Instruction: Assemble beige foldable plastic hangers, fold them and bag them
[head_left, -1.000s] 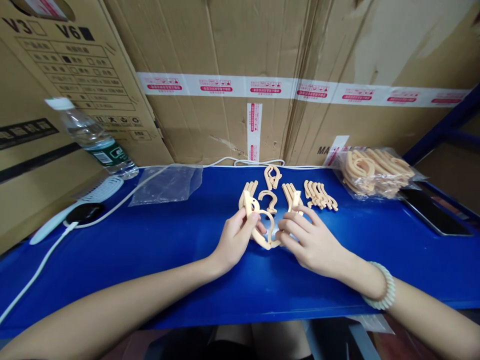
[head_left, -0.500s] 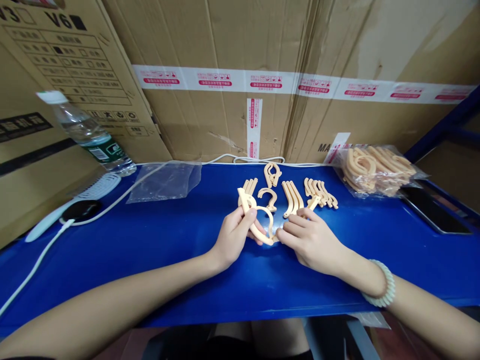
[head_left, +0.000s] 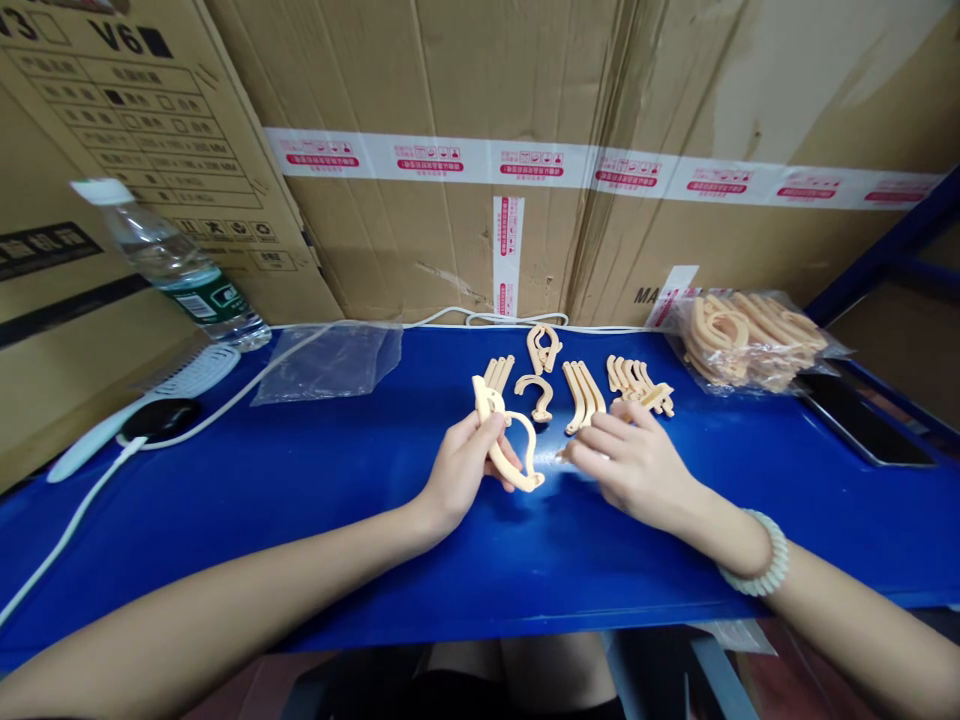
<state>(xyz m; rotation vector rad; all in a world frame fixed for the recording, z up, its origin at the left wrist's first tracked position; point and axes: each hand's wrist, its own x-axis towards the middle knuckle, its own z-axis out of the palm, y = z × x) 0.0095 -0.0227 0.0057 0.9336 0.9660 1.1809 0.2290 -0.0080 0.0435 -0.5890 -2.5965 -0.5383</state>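
My left hand (head_left: 466, 465) pinches a beige plastic folding hanger piece, a hook joined to a curved arm (head_left: 517, 470), over the blue table. To its right, my right hand (head_left: 634, 465) is closed around another beige hanger arm (head_left: 654, 397). One end of that arm sticks out above the knuckles and a small tip shows by the fingertips; the rest is hidden. A gap separates the two pieces. Behind the hands lie a loose hook (head_left: 537, 398), a folded hanger (head_left: 543, 348), straight-ended arms (head_left: 581, 395) and a row of small curved parts (head_left: 628, 374).
A clear bag of beige parts (head_left: 750, 335) and a black phone (head_left: 870, 420) lie on the right. At left are a water bottle (head_left: 191, 275), a hairbrush (head_left: 187, 375), a white cable (head_left: 79, 525) and an empty plastic bag (head_left: 326, 365). Cardboard boxes (head_left: 450, 250) wall the back.
My right hand has drawn its hanger arm right and slightly away, off the end of the left-hand piece. My left hand has barely moved.
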